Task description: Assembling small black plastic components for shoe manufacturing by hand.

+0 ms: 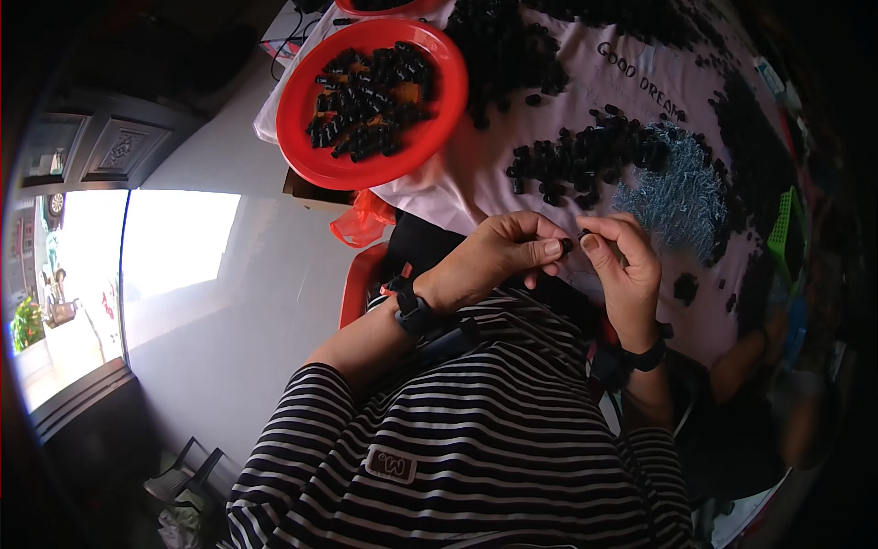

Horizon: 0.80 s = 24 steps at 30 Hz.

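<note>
My left hand (517,247) pinches a small black plastic piece (566,245) between thumb and fingers, just over the near edge of the cloth. Close beside it on the right, my right hand (624,261) is closed in a pinch on another small dark piece (584,234), mostly hidden by the fingertips. The two pieces are near each other, with a slight gap. Beyond the hands lies a heap of short black plastic pieces (572,160). Next to it spreads a pile of thin bluish metal-looking pieces (677,201), too small to name.
A red round tray (302,151) with several black cylindrical parts stands at the left on the pink cloth (604,91). More black pieces (498,55) are heaped at the back. A green perforated basket (783,224) is at the right edge. A red bag (361,220) hangs below the tray.
</note>
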Each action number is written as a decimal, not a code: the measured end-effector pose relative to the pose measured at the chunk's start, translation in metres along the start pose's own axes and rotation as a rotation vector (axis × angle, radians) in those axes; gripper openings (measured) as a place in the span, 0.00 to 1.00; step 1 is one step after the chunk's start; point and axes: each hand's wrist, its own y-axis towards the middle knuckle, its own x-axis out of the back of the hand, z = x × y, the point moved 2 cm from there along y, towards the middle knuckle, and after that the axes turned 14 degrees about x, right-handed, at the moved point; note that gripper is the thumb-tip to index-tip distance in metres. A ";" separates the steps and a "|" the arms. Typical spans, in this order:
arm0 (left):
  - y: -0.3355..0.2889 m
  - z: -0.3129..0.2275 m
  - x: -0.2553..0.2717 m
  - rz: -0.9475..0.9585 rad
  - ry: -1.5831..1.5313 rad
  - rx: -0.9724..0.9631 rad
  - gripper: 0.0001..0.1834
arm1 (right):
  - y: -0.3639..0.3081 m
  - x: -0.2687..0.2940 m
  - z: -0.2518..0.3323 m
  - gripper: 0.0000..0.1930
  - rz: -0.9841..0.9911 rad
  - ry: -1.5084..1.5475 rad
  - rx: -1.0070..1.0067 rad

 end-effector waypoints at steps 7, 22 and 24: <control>-0.009 0.007 -0.006 -0.107 0.099 -0.037 0.15 | -0.008 -0.009 0.020 0.09 0.015 -0.123 0.087; -0.020 0.015 -0.014 -0.140 0.066 -0.011 0.15 | -0.028 -0.011 0.027 0.11 0.061 -0.386 0.187; -0.018 0.019 -0.013 -0.118 0.021 -0.022 0.14 | -0.028 -0.009 0.033 0.13 0.085 -0.432 0.229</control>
